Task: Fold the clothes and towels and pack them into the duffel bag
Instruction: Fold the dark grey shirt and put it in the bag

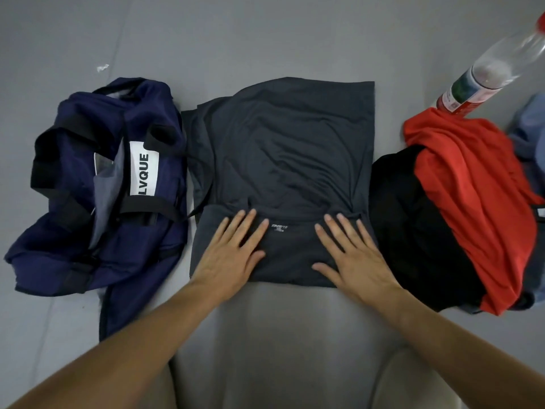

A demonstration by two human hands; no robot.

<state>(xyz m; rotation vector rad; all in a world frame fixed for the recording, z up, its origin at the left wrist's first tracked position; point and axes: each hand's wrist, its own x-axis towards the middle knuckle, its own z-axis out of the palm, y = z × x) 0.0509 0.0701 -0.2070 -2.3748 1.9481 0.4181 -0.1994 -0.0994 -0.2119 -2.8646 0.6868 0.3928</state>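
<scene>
A dark grey T-shirt [283, 160] lies flat in the middle of the grey surface, its sides folded in and its collar end nearest me. My left hand [233, 252] and my right hand [351, 255] rest flat on the near end, fingers spread, either side of the neck label. A navy duffel bag [88, 219] with black straps and a white label lies to the left, its top open. On the right sits a pile with a red garment [477, 208] draped over a black one [413, 231].
A clear plastic bottle [483, 72] with a red and green label lies behind the pile at the upper right. Blue fabric [530, 125] shows at the right edge. A small scrap [102, 67] lies behind the bag. The bag's strap [109, 314] trails toward me.
</scene>
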